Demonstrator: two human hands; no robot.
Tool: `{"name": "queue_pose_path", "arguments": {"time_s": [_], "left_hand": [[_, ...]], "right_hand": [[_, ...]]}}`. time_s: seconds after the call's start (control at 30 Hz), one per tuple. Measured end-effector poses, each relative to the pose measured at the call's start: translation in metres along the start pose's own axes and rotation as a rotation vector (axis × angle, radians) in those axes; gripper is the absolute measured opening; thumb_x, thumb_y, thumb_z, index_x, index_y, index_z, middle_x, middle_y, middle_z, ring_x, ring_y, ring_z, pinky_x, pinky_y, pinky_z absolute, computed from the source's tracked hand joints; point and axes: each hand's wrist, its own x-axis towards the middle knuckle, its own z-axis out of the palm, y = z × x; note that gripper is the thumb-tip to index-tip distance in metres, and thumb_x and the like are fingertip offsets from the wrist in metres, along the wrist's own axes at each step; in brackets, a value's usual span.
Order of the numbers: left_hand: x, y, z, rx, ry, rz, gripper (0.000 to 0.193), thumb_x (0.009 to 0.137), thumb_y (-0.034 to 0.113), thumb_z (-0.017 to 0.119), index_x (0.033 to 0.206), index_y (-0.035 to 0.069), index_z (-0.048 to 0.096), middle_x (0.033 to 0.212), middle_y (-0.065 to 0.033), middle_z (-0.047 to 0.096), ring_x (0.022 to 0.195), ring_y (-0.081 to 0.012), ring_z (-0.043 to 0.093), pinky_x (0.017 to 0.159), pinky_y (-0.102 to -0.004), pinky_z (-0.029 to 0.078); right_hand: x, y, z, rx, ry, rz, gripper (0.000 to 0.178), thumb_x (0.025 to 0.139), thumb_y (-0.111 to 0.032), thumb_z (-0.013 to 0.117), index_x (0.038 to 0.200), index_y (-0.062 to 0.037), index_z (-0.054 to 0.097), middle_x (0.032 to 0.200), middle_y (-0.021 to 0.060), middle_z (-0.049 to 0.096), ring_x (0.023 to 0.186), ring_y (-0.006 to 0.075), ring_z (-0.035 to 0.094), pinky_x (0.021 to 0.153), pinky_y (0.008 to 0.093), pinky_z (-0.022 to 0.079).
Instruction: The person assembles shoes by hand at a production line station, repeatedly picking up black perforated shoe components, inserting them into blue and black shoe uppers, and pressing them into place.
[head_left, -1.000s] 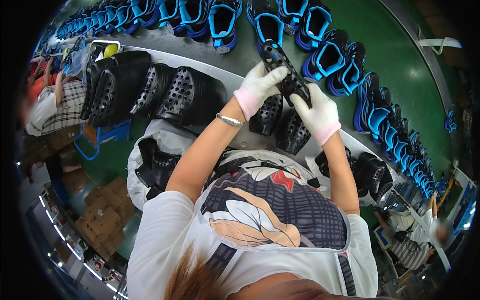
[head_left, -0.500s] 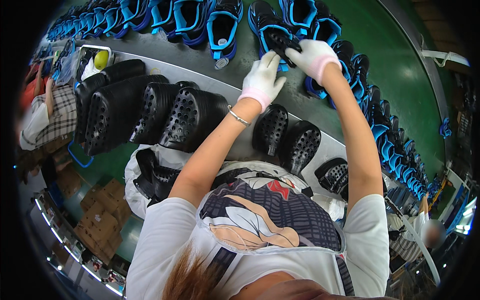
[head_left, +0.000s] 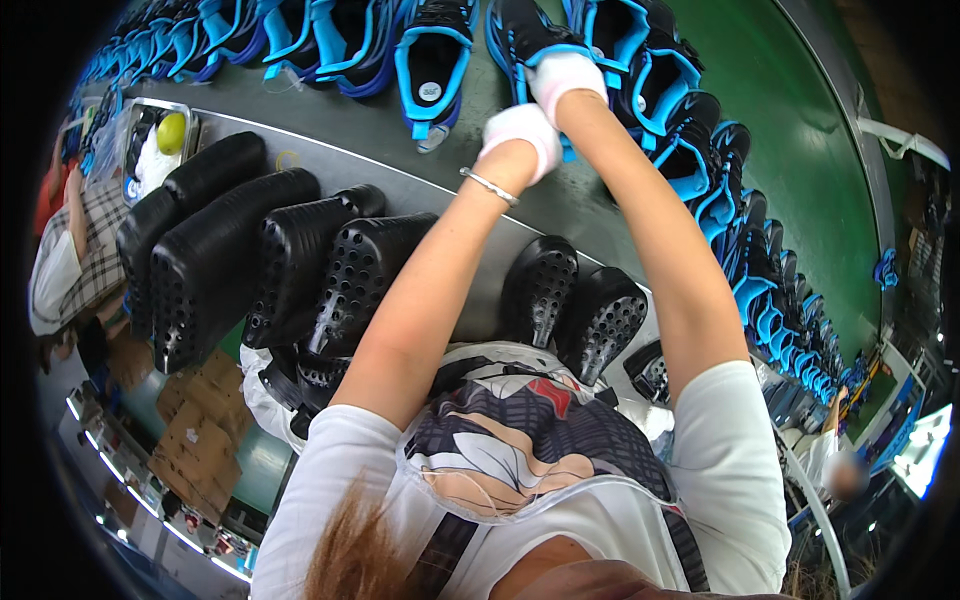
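Note:
My right hand (head_left: 566,80), in a white glove with a pink cuff, reaches into the collar of a black and blue sneaker (head_left: 530,35) on the table. Its fingers are hidden by the hand and the shoe. Just to the left and nearer, my gloved left hand (head_left: 522,132) is at the heel side of that sneaker, with its fingers out of sight too. No shoe tree shows at either hand. Near the table's front edge lie two black perforated plastic shoe trees, a left one (head_left: 543,285) and a right one (head_left: 603,315).
Larger black perforated forms (head_left: 225,255) are lined up at the left front. Sneakers in rows stand along the far left (head_left: 430,75) and right (head_left: 690,150). A metal tray (head_left: 190,125) holds a yellow ball-like object (head_left: 171,133). Other people are at both sides.
My right hand has moved left and farther down into the sneaker. The black perforated shoe tree it held is out of sight. My left hand has turned, hiding its fingers.

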Motion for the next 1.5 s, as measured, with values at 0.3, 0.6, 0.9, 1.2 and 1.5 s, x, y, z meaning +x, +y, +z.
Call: {"name": "queue_pose_path", "arguments": {"time_s": [0.3,0.6,0.9,1.2,1.5], "left_hand": [[-0.019,-0.021,-0.015,0.108,0.516,0.026,0.033,0.082,0.024,0.065,0.114,0.016,0.067,0.115,-0.0117,0.065,0.104,-0.0312,0.063,0.085,-0.0395,0.053],[-0.017,0.048,-0.059,0.322,0.827,0.514,0.040,0.086,0.022,0.059,0.125,0.014,0.058,0.119,-0.0112,0.062,0.106,-0.0331,0.060,0.088,-0.0433,0.051],[0.076,0.012,-0.001,0.154,0.441,0.675,0.043,0.084,0.032,0.064,0.116,0.005,0.063,0.117,-0.0210,0.062,0.109,-0.0383,0.058,0.094,-0.0409,0.046],[-0.026,0.061,0.074,0.137,0.085,0.659,0.036,0.086,0.039,0.059,0.102,0.008,0.064,0.107,-0.0162,0.063,0.099,-0.0374,0.061,0.084,-0.0456,0.049],[-0.020,0.055,0.021,-0.090,0.849,0.795,0.038,0.083,0.034,0.069,0.116,0.014,0.065,0.115,-0.0123,0.061,0.102,-0.0315,0.060,0.087,-0.0375,0.049]], "right_hand": [[-0.067,0.010,-0.057,0.350,0.237,0.052,0.036,0.092,-0.037,0.050,0.100,-0.0054,0.066,0.105,0.0194,0.067,0.098,0.0375,0.064,0.085,0.0448,0.052],[-0.078,0.090,0.011,0.184,0.070,0.393,0.032,0.087,-0.019,0.059,0.116,-0.0047,0.065,0.116,0.0186,0.065,0.104,0.0341,0.065,0.086,0.0413,0.055],[-0.136,0.107,-0.006,0.218,-0.124,0.402,0.030,0.074,-0.007,0.073,0.103,-0.0104,0.073,0.112,0.0114,0.070,0.103,0.0265,0.068,0.083,0.0354,0.056],[-0.238,0.180,0.025,0.249,-0.168,0.497,0.042,0.091,-0.039,0.057,0.121,-0.0101,0.062,0.121,0.0163,0.063,0.111,0.0342,0.060,0.095,0.0431,0.048],[-0.265,0.152,0.052,0.280,0.248,0.445,0.038,0.091,-0.030,0.056,0.128,-0.0202,0.055,0.131,0.0044,0.054,0.107,0.0299,0.061,0.086,0.0424,0.050]]}}
